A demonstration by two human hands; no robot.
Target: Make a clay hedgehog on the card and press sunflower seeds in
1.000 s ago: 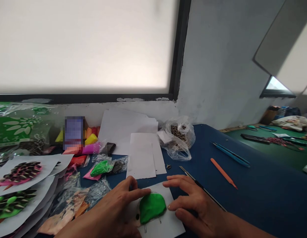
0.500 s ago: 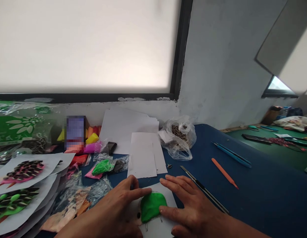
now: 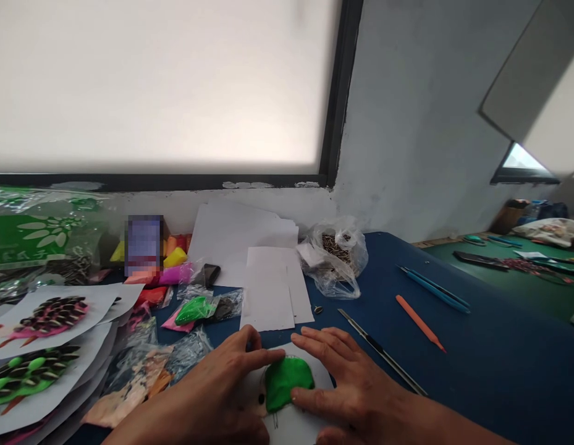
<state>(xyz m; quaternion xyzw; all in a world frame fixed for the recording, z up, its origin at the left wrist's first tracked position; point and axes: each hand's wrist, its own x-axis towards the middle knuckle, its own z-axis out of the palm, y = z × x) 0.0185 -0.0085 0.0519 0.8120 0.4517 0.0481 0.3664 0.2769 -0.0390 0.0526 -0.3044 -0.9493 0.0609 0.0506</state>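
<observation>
A flattened green piece of modelling clay (image 3: pixel 289 383) lies on a white sheet of paper (image 3: pixel 324 371) with a pencil drawing. To its left are a pale patch and a black dot, partly covered by my left hand. My left hand (image 3: pixel 231 383) rests on the paper's left side, its index finger stretched to the clay's top edge; its lower fingers are partly hidden. My right hand (image 3: pixel 351 383) lies over the right side with fingers spread, one digit touching the lower right of the clay. Neither hand grasps anything.
Finished seed-and-clay pictures (image 3: pixel 46 321) are stacked at left, beside clay packets (image 3: pixel 194 311). Blank paper (image 3: pixel 268 290) and a plastic bag of seeds (image 3: pixel 335 253) lie behind. At right are a metal craft tool (image 3: pixel 384 352), an orange tool (image 3: pixel 419 322) and blue tweezers (image 3: pixel 435 289).
A digit of my right hand has slid slightly left and down along the clay's lower right edge, covering part of the drawn legs. My left hand stays nearly in place.
</observation>
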